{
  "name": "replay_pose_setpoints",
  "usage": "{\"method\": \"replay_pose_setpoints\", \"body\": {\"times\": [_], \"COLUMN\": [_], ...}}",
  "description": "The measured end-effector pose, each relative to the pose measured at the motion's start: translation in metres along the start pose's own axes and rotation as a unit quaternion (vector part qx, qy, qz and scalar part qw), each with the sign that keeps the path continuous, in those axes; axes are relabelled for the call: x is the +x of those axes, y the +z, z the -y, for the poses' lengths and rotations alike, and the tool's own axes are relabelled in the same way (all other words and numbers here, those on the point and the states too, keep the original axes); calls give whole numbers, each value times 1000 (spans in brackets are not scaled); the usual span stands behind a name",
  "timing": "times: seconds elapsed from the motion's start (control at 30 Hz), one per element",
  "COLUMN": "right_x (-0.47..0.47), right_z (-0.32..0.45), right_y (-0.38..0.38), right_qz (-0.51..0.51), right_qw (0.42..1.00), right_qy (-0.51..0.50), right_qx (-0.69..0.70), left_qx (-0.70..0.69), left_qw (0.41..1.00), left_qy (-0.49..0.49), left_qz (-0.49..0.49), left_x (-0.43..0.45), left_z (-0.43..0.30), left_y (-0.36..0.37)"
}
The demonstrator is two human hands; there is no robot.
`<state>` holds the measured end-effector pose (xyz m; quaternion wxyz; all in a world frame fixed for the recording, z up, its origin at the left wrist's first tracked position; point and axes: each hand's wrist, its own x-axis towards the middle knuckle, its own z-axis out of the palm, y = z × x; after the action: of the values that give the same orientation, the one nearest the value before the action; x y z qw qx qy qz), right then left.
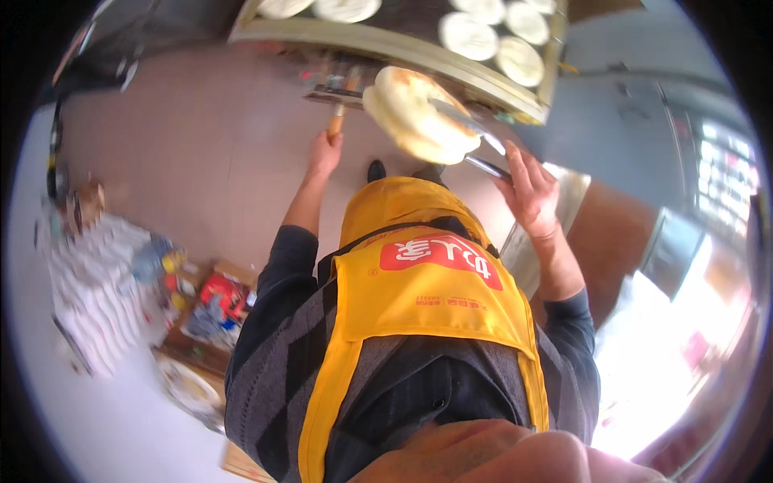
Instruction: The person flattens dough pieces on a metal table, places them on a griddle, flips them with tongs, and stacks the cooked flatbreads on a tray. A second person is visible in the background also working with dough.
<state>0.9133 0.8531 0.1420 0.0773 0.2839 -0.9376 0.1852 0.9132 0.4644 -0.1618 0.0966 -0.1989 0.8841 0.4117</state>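
Observation:
My left hand (325, 154) grips a wooden handle (336, 121) in front of the griddle. The handle's far end meets a blurred dark flat piece (334, 96) below the griddle's front edge; I cannot tell what it is. Metal tongs (483, 165) are held in my right hand (532, 190). Between their arms are round flatbreads (410, 118), apparently stacked, pale with browned patches on top. They are in the air, between my apron and the griddle (410, 30). More pale round flatbreads (468, 36) lie on the griddle's dark surface.
A light metal rim (338, 34) edges the griddle. Grey metal cabinetry (616, 127) stands to the right. At the left are a striped cloth (96, 290), red packages (224, 296) and a round dish (188, 386). The floor (181, 139) is brownish.

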Motion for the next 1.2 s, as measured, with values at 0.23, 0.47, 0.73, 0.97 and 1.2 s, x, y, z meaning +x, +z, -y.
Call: {"method": "replay_pose_setpoints", "body": {"times": [0.23, 0.47, 0.73, 0.97, 1.2], "right_x": [-112, -172, -230, -304, -404], "right_z": [5, -15, -55, -110, -156], "right_y": [33, 14, 6, -29, -99], "right_qz": [-76, -139, -228, -272, -332], "right_qw": [793, 587, 424, 384, 409], "right_qy": [415, 440, 369, 351, 475], "right_qx": [440, 665, 795, 810, 705], "left_qx": [-25, -105, -20, 157, 206], "left_qw": [997, 993, 986, 906, 865], "left_qy": [-45, -42, -164, -84, -46], "left_qz": [61, 39, -28, 385, 455], "left_x": [121, 136, 56, -61, -76], "left_z": [-12, -27, 30, 63, -22], "left_y": [20, 25, 58, 121, 218]}}
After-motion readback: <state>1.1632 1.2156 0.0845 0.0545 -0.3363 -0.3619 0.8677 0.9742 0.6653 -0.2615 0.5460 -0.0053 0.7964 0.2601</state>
